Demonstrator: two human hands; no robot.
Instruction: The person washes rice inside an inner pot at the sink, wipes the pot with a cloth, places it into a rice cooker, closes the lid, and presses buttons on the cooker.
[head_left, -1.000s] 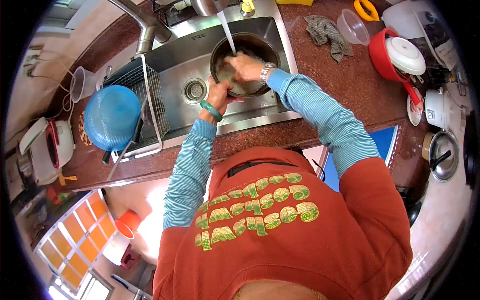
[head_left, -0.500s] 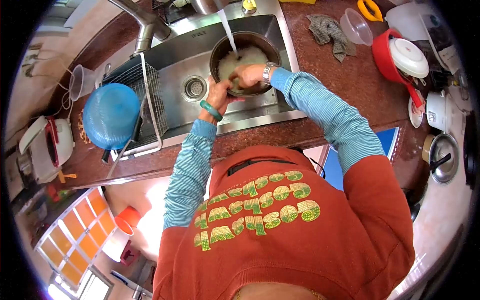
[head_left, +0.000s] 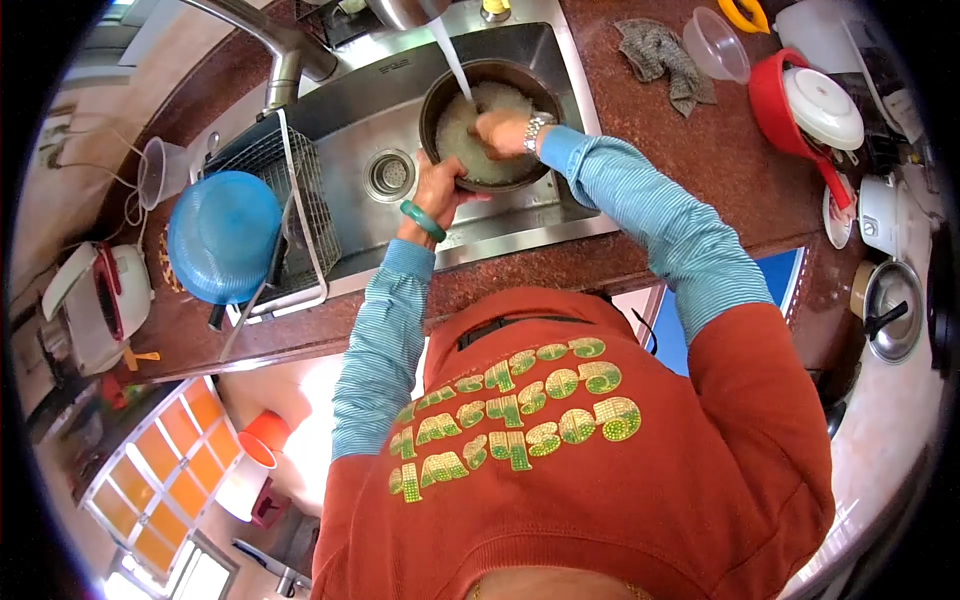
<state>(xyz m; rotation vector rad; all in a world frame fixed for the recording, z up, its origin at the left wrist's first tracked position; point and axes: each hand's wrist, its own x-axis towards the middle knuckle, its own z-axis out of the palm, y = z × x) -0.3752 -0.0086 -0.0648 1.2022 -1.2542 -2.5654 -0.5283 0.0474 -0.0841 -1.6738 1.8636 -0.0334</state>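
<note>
The sink floor [head_left: 355, 235] offers passage between wire basket [head_left: 312, 215] and pot [head_left: 533, 84]. Tap head [head_left: 408, 10] and falling water [head_left: 455, 65] obstruct descent into the pot's far side. Right of the sink, bare desk [head_left: 680, 180] extends to the red saucepan [head_left: 775, 105].

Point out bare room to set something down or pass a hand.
Counter: bare between gray cloth, red pot and right sleeve. Sink: bare floor around the drain, between wire rack and brown pot. Crowded: brown pot, left hand at its rim, right hand inside near running water; also the counter's left end, with blue basin and white appliance.
</note>
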